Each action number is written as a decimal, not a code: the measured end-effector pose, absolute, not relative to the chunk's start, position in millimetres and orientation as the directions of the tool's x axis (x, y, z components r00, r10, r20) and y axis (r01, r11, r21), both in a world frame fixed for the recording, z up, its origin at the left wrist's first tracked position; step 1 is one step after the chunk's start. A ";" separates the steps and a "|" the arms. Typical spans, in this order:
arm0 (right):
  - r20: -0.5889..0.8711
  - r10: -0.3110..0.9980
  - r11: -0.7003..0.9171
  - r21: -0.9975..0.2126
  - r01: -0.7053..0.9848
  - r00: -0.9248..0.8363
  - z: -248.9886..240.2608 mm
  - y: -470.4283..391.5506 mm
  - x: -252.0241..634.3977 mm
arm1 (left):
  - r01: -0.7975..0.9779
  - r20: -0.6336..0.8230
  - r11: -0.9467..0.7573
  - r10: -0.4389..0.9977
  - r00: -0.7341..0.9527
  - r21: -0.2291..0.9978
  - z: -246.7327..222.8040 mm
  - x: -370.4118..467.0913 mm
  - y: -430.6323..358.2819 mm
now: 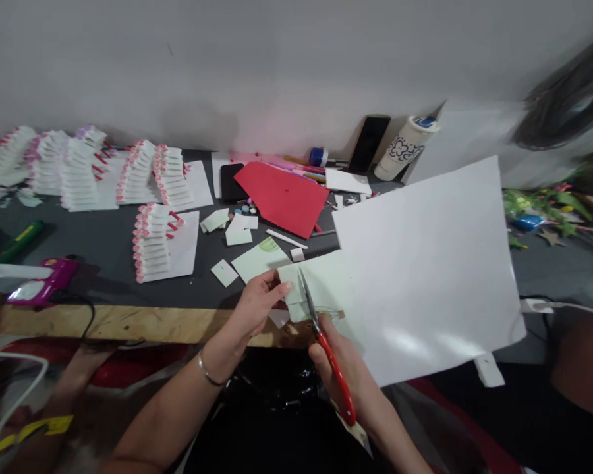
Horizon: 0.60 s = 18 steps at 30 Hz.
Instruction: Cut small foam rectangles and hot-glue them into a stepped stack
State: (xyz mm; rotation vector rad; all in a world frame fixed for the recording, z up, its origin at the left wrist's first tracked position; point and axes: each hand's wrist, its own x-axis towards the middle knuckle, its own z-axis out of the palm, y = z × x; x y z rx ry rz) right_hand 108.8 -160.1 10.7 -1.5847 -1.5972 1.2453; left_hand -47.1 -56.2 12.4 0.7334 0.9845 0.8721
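My right hand [343,365] grips the red handles of a pair of scissors [337,375], whose blades point up and away from me across the near edge of a large white paper sheet [425,276]. Between thumb and fingers, my left hand [259,299] pinches the left end of that sheet, where a pale green tint and some drawn lines show. Just beyond my left hand lies a pale green paper piece [259,260] with a green drawing. A small cut square [224,272] is beside it.
A red paper shape [286,197], a phone [369,141] and a patterned tumbler [405,148] are along the wall. Rows of white strips with pink ends [153,243] lie left, past a purple glue gun [44,283]. Other people's arms show at both sides.
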 end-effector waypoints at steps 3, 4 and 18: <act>-0.216 0.970 -0.133 -0.860 0.492 -0.114 10.0 -156.9 108.2 | -0.292 -0.382 0.455 0.883 0.274 0.841 14.0 -47.2 -51.8; -0.207 0.972 -0.126 -0.855 0.502 -0.109 10.3 -155.0 108.1 | -0.299 -0.375 0.450 0.885 0.274 0.842 15.1 -46.9 -49.5; -0.173 0.984 -0.141 -0.878 0.458 -0.029 15.1 -109.9 107.7 | -0.302 -0.284 0.378 0.907 0.311 0.875 27.0 -38.7 0.5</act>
